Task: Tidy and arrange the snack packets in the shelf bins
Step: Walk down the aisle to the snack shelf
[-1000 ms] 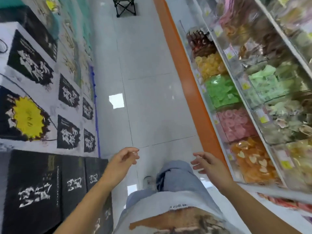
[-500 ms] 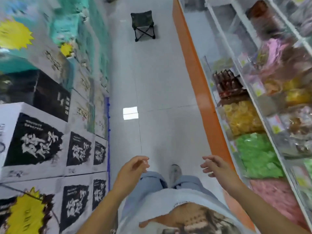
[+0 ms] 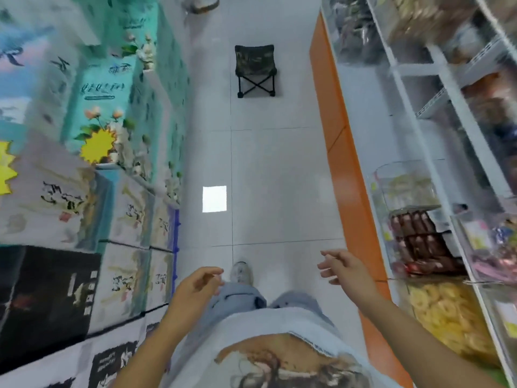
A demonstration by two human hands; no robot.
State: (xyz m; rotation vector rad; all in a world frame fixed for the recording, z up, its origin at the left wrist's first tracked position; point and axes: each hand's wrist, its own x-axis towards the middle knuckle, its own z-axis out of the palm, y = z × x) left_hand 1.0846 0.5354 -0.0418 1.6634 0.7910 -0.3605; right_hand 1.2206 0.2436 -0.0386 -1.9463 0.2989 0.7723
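Clear shelf bins run along the right side of the aisle. One bin holds yellow snack packets point(image 3: 444, 312), the one beyond it dark brown packets point(image 3: 419, 239), and further on stands a nearly empty clear bin point(image 3: 402, 183). My left hand point(image 3: 195, 289) hangs in front of my waist with loosely curled fingers and holds nothing. My right hand point(image 3: 347, 270) is held out over the floor, fingers relaxed and spread, left of the bins and apart from them. Neither hand touches a packet.
Stacked printed cartons point(image 3: 84, 205) line the left side of the aisle. An orange base strip point(image 3: 335, 135) runs below the shelves. A small folding camp stool point(image 3: 256, 70) stands on the white tiled floor point(image 3: 265, 177) ahead. My shoe point(image 3: 241, 271) shows between my hands.
The view has moved forward along the aisle: the green, pink and orange bins have passed out of sight, the stool is nearer. Both hands stay empty in front of me.
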